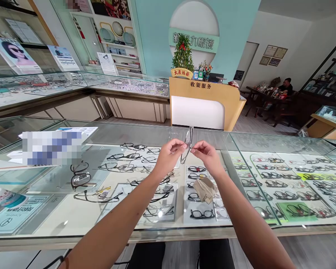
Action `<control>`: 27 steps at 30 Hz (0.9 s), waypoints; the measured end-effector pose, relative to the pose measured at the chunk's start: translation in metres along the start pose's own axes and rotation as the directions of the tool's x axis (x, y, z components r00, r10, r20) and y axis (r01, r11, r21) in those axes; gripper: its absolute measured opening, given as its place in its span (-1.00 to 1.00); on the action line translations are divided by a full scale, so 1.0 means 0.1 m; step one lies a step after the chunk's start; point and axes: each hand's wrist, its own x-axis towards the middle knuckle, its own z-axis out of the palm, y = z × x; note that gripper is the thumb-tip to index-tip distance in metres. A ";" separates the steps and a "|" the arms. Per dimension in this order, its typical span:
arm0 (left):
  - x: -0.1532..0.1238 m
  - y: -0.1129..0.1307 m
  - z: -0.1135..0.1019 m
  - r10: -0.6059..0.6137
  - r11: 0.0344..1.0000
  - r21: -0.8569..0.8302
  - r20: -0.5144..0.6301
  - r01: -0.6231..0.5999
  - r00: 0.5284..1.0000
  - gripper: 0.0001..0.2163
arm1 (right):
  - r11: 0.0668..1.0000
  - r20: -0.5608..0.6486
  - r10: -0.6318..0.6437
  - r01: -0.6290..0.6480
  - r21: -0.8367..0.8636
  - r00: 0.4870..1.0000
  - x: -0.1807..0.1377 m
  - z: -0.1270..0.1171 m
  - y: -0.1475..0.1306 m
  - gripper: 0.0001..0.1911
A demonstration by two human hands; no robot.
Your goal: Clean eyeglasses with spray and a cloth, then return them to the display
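Above the glass counter, your left hand pinches a pair of glasses between thumb and forefinger, and your right hand has its fingertips drawn together against the same pair from the other side. Which part of the frame each set of fingers grips is hard to make out, since the pair is seen nearly edge-on. The glasses stand between your two hands with the long axis almost upright, the top end leaning slightly right, so one end rises above your fingers and the other drops below them; from the left grip they lie just to the right, and neither hand is clearly nearer. Below your right hand, a crumpled beige cloth rests over rows of display frames. Farther left stands a white bottle; beyond the counter is a wooden cash desk.
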 end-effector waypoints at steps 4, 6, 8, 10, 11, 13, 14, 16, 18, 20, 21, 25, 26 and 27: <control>0.00 -0.02 0.01 0.019 1.000 0.002 0.028 -0.019 0.999 -0.73 | 0.998 0.056 0.038 -0.035 -0.053 0.998 -0.01 0.02 0.04 -0.60; 0.00 -0.04 0.01 0.028 1.000 0.002 0.040 -0.028 0.999 -0.74 | 0.998 0.048 0.037 -0.034 -0.062 0.998 -0.01 0.02 0.05 -0.59; 0.00 -0.06 0.01 0.030 1.000 0.006 0.046 -0.031 0.998 -0.75 | 0.997 0.028 0.029 -0.027 -0.068 0.999 -0.01 0.03 0.05 -0.57; 0.00 -0.06 0.01 0.029 1.000 0.012 0.047 -0.029 0.998 -0.75 | 0.997 0.017 0.020 -0.019 -0.076 1.000 -0.01 0.02 0.04 -0.56; 0.00 -0.06 0.01 0.027 1.000 0.013 0.047 -0.027 0.999 -0.75 | 0.997 0.017 0.015 -0.014 -0.081 1.000 -0.01 0.02 0.04 -0.55; 0.00 -0.06 0.00 0.024 1.000 0.017 0.039 -0.025 0.999 -0.75 | 0.996 0.025 0.006 -0.004 -0.086 1.000 0.00 0.02 0.03 -0.53; 0.00 -0.05 0.00 0.023 0.999 0.022 0.033 -0.024 0.999 -0.74 | 0.996 0.030 0.002 0.001 -0.086 1.000 0.00 0.02 0.03 -0.52; 0.01 -0.03 -0.01 0.022 0.999 0.037 0.020 -0.023 1.000 -0.73 | 0.997 0.037 -0.007 0.010 -0.082 0.999 0.01 0.00 0.02 -0.52; 0.01 -0.01 -0.01 0.016 0.998 0.053 0.013 -0.016 1.000 -0.73 | 0.996 0.028 -0.018 0.020 -0.090 0.999 0.01 -0.02 0.01 -0.55; 0.02 0.00 -0.02 0.005 0.998 0.068 0.001 -0.005 1.000 -0.73 | 0.993 -0.009 -0.028 0.026 -0.118 1.000 0.02 -0.05 0.02 -0.59; 0.02 0.00 -0.03 0.002 0.997 0.079 -0.008 -0.001 1.000 -0.73 | 0.990 -0.040 -0.030 0.024 -0.139 0.999 0.03 -0.08 0.02 -0.61; 0.04 -0.01 -0.04 0.010 0.989 0.148 -0.049 -0.003 0.999 -0.75 | 0.963 -0.207 -0.046 -0.011 -0.269 0.977 0.03 -0.16 0.04 -0.65; 0.05 -0.01 -0.05 0.013 0.986 0.170 -0.054 -0.004 0.998 -0.75 | 0.950 -0.244 -0.070 -0.010 -0.311 0.967 0.03 -0.18 0.04 -0.65; 0.05 -0.01 -0.05 0.016 0.982 0.191 -0.056 -0.005 0.998 -0.76 | 0.936 -0.275 -0.102 -0.002 -0.351 0.956 0.03 -0.19 0.04 -0.65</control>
